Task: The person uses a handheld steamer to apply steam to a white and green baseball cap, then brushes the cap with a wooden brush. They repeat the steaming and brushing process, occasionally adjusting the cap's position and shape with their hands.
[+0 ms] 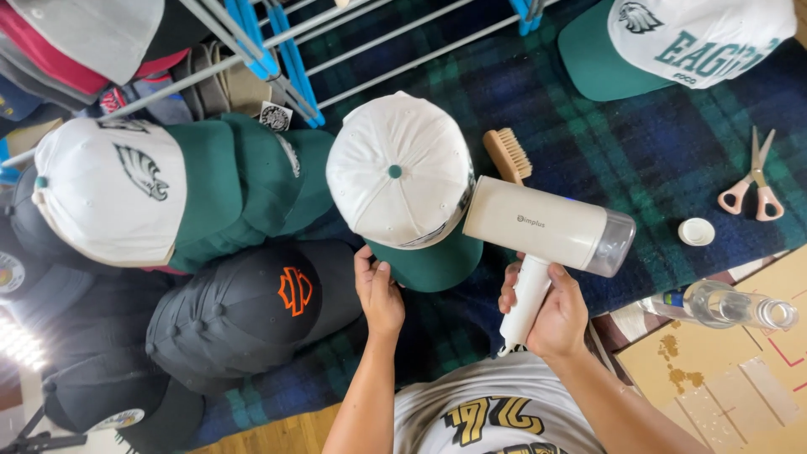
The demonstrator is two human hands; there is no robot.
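A single camera, worn on the person's head, looks almost straight down and close over the hands (382,294) and lap. The person's own shirt fills the bottom edge of the view. A dark plaid blanket (656,143) spreads across the middle, and a drying rack (336,42) lies along the far edge. No second view overlaps it.

Two white-green caps with eagle emblem (109,189) (681,38), one plain-crowned (399,172), one steamer (546,231), brush (507,155), scissors (754,181), bottle (723,304).
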